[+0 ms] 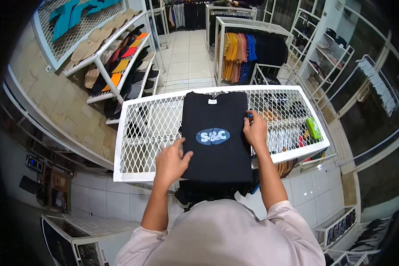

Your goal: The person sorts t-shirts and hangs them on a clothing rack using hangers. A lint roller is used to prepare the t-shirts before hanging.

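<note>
A black T-shirt (217,159) lies folded into a neat rectangle on a white wire-mesh table (137,170). Its collar with a white label points away from me, and a blue oval print reading "S&C" sits on the chest. My left hand (170,164) is over the mesh at the shirt's left edge, fingers apart, with the fingertips right at the fabric. On the opposite side, my right hand (256,131) has its thumb and fingers spread at the shirt's right edge. Neither hand shows anything held.
A bright green packet (314,127) lies at the table's right end. Shelves of caps (113,57) stand at left. Behind the table is a rack of hanging shirts (235,53). Dark garments (208,190) show below the table's near edge.
</note>
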`<act>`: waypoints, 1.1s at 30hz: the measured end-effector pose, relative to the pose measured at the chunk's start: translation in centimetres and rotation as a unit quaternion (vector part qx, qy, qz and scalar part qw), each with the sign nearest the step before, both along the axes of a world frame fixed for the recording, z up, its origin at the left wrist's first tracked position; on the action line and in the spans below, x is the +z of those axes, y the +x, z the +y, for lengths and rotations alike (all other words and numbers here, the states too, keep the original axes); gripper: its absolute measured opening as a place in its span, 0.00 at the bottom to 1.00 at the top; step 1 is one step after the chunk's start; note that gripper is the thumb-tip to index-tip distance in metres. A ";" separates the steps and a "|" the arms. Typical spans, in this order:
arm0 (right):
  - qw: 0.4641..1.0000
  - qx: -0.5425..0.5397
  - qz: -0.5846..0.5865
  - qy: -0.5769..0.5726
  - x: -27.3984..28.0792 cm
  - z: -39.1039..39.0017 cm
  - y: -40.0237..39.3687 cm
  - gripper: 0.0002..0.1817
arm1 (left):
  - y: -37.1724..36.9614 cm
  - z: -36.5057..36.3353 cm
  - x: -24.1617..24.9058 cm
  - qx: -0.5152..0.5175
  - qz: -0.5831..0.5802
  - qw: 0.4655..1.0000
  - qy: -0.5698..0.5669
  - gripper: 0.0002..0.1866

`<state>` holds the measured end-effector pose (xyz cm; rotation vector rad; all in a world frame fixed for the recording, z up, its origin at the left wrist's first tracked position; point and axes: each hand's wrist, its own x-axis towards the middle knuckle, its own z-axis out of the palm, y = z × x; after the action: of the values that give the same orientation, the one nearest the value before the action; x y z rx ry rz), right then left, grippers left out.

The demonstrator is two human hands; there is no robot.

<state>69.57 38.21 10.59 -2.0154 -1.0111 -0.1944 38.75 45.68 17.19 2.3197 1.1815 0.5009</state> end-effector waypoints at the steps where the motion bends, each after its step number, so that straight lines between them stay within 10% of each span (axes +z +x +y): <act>1: 1.000 0.002 0.001 0.002 -0.2 0.3 0.3 0.14 | -0.5 -0.3 -1.1 -0.011 -0.022 0.999 -0.026 0.28; 12: 0.979 -0.009 0.180 -0.091 -0.9 2.6 3.6 0.37 | 6.7 8.4 -4.9 0.104 -0.053 0.992 -0.053 0.26; 15: 0.867 0.112 0.486 0.008 -0.2 3.7 3.6 0.29 | 8.9 11.3 -7.1 0.075 -0.178 0.959 -0.208 0.22; 23: 0.825 0.232 0.501 0.117 4.2 3.6 2.1 0.13 | 10.8 11.5 -2.1 -0.016 -0.397 0.793 -0.461 0.24; 33: 0.833 0.313 0.409 0.204 10.8 11.2 9.4 0.15 | 14.0 19.8 5.9 -0.138 -0.474 0.829 -0.263 0.23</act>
<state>78.96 49.44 21.40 -1.0874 -0.8873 0.7000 52.80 65.50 23.14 1.3905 0.3953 0.9226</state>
